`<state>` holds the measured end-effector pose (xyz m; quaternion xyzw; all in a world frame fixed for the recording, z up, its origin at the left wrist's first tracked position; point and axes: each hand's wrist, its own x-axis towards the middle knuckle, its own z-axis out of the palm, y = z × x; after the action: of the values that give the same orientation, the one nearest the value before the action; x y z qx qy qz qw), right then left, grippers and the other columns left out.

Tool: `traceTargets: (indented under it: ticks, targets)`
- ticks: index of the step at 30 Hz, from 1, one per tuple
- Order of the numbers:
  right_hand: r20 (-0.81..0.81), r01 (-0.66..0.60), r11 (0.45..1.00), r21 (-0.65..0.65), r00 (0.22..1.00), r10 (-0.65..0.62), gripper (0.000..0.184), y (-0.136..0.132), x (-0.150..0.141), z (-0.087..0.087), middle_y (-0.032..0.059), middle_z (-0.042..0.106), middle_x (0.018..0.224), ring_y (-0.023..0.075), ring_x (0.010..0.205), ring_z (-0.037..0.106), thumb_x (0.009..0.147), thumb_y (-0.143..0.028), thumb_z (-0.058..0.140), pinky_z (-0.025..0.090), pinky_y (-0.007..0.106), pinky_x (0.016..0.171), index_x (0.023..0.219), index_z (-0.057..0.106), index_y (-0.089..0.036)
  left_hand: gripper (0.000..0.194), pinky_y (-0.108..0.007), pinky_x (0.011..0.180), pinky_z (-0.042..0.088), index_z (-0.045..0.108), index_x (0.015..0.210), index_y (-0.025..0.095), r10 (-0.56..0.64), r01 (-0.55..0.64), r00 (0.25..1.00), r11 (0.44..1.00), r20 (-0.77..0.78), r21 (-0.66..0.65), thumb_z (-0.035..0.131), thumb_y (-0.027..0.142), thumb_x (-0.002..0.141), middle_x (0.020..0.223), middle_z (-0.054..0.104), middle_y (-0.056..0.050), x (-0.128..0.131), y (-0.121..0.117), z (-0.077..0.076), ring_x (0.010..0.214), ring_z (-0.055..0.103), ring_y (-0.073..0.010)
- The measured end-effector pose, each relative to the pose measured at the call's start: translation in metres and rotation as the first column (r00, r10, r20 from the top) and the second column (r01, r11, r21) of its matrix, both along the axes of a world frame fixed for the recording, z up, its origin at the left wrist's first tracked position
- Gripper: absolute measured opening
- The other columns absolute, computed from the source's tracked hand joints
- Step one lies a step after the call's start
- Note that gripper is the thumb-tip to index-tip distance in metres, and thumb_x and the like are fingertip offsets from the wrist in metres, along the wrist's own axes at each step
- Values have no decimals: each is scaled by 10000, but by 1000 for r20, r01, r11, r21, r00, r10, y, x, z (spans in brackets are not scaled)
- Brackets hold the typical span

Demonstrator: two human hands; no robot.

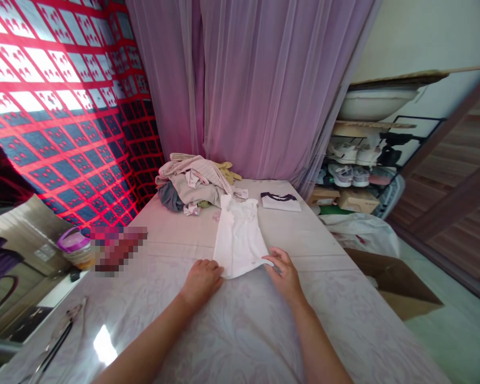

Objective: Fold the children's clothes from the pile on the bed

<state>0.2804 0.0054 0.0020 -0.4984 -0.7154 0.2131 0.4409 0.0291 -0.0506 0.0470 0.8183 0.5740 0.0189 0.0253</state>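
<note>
A white sleeveless garment (240, 237) lies flat on the pale patterned sheet (240, 341), its neck end toward the clothes pile. My right hand (286, 276) pinches the garment's lower right hem between fingers and thumb. My left hand (201, 282) rests flat on the sheet, its fingertips at the lower left hem. Behind them sits a heap of mixed clothes (192, 184) in pink, beige, grey and yellow. A folded white T-shirt with dark collar trim (280, 201) lies to the right of the heap.
Lilac sheer curtains (260, 80) hang behind the table. A shoe rack (352, 165) and white plastic bag (360, 234) stand to the right, with an open cardboard box (396, 282) by the table edge. A purple-rimmed container (75, 248) and a blurred object (118, 248) sit at the left.
</note>
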Motion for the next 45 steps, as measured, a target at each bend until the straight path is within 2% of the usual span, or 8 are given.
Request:
traceTargets:
  ticks: [5, 9, 14, 19, 27, 32, 37, 45]
  targets:
    - [86, -55, 997, 44, 995, 51, 247, 2, 5, 4, 90, 631, 1175, 255, 1218, 470, 806, -346, 499, 365, 426, 1036, 896, 701, -236, 226, -362, 845, 415, 625, 940, 158, 24, -24, 1000, 999, 9, 24, 448, 117, 807, 934, 658, -102, -2, 5, 5, 937, 592, -239]
    - [126, -50, 997, -54, 990, 56, 315, -5, 16, 18, 95, 682, 1012, 237, 995, 599, 833, -394, 451, 448, 363, 898, 921, 686, -203, 264, -333, 849, 413, 591, 984, 166, -58, 50, 987, 997, 151, 57, 424, 117, 786, 914, 660, -85, -9, 1, 20, 924, 596, -226]
    - [163, -174, 943, -285, 960, 226, 344, -17, 22, 37, -6, 582, 622, 142, 602, 539, 854, -431, 424, 393, 224, 545, 760, 641, -181, 193, -282, 646, 412, 581, 874, 205, -87, 102, 991, 982, 101, -157, 402, 207, 803, 720, 652, -37, -14, -2, 38, 708, 622, -217]
    - [151, -177, 924, -339, 959, 240, 320, 6, 18, 41, -40, 498, 564, 113, 550, 459, 837, -423, 446, 312, 207, 498, 694, 594, -178, 206, -255, 635, 396, 602, 822, 198, -24, 117, 949, 953, 314, -280, 403, 231, 781, 750, 646, -18, -23, 38, 33, 712, 608, -189]
    - [188, 8, 957, -289, 981, 48, 347, 51, 8, 10, -19, 579, 624, 147, 595, 538, 822, -426, 436, 375, 230, 547, 998, 618, -188, 448, -246, 603, 429, 555, 971, 167, 492, 89, 371, 825, 788, -558, 608, 517, 697, 792, 645, -21, -25, 98, 0, 693, 592, -156]
    - [231, 157, 986, -49, 963, -142, 421, 51, 3, -10, 3, 588, 636, 166, 619, 555, 859, -422, 419, 426, 270, 634, 1145, 598, -169, 465, -232, 584, 448, 514, 1046, 181, 475, -24, 150, 879, 867, -477, 622, 471, 699, 884, 655, -35, -17, 94, -31, 703, 602, -143]
    - [297, 155, 987, 46, 941, -162, 381, 56, 1, -13, 20, 624, 695, 175, 689, 581, 878, -376, 429, 441, 322, 762, 1156, 595, -174, 441, -211, 513, 406, 554, 1119, 189, 472, -332, 302, 867, 828, -373, 573, 403, 733, 723, 625, 16, -14, 94, -50, 578, 547, -118]
    - [327, 172, 984, 45, 928, -177, 381, 57, 2, -23, 54, 668, 826, 188, 758, 603, 892, -356, 424, 460, 341, 776, 1193, 564, -170, 533, -230, 533, 434, 502, 1254, 199, 462, -345, 351, 872, 814, -346, 557, 366, 751, 802, 678, -10, -19, 94, -59, 593, 588, -136]
